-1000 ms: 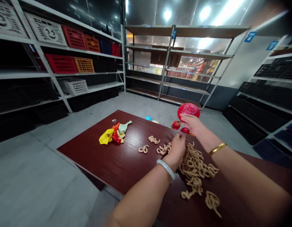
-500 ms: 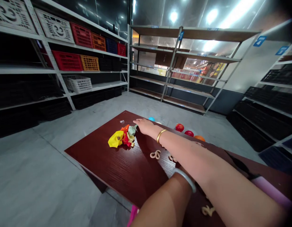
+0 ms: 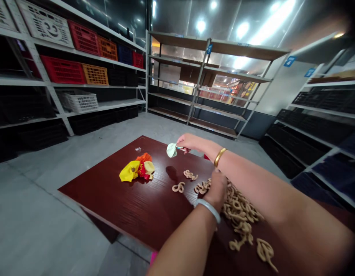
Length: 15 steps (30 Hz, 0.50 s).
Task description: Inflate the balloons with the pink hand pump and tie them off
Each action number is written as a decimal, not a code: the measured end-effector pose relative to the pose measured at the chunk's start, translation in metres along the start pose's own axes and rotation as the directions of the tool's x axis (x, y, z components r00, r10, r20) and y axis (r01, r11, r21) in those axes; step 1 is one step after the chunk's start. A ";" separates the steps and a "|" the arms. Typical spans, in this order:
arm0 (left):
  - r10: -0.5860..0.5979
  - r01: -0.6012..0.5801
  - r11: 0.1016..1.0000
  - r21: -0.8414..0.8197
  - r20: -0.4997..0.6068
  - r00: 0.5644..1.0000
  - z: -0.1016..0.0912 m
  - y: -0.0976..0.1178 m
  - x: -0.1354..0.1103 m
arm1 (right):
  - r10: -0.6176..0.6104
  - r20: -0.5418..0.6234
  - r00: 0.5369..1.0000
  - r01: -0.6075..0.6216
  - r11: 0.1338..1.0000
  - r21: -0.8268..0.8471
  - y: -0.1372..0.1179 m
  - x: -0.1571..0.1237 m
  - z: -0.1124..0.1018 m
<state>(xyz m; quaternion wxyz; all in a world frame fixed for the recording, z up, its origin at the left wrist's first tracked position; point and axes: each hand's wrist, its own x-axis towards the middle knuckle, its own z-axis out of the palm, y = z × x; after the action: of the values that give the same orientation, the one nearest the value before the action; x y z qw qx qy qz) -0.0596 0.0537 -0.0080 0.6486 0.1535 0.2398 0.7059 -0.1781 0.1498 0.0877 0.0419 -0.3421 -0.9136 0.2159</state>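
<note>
My right hand (image 3: 186,142), with a gold bracelet at its wrist, pinches a limp pale green balloon (image 3: 171,150) by its narrow end and holds it above the table. My left hand (image 3: 218,188), below a pale grey bangle, is at the pile of beige curled pieces (image 3: 237,207). Its fingers are mostly hidden behind the hand and my right forearm. To the left on the table lies a small heap of limp balloons: yellow (image 3: 129,171), orange (image 3: 144,157), red (image 3: 141,168) and cream (image 3: 149,167).
The dark red-brown table (image 3: 108,199) carries a few separate beige curls (image 3: 178,187) and a small clear scrap (image 3: 138,149) near its far left edge. Shelves with crates (image 3: 62,70) stand on the left, a metal rack (image 3: 191,96) behind, and more shelving on the right.
My right hand has lifted the pale green balloon off the heap and moved right with it. My forearm has shifted, so the beige pile and my left hand now show.
</note>
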 end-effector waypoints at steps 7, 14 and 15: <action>-0.073 0.083 0.991 -0.105 0.096 0.993 0.003 0.011 0.000 | 0.123 -0.238 0.963 -0.156 0.980 -0.125 0.033 -0.095 -0.051; -0.149 0.199 0.954 -0.223 0.223 0.963 0.014 0.013 -0.011 | 0.037 -0.396 0.918 -0.173 0.934 -0.314 0.059 -0.191 -0.030; -0.161 0.211 0.955 -0.209 0.229 0.960 0.016 0.011 -0.013 | 0.019 -0.409 0.912 -0.166 0.930 -0.327 0.062 -0.203 -0.024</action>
<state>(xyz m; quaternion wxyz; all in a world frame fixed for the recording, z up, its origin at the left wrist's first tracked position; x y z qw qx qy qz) -0.0594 0.0426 0.0126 0.7475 0.1272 0.0997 0.6443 0.0192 0.0699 0.0981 0.1542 -0.4244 -0.8919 -0.0247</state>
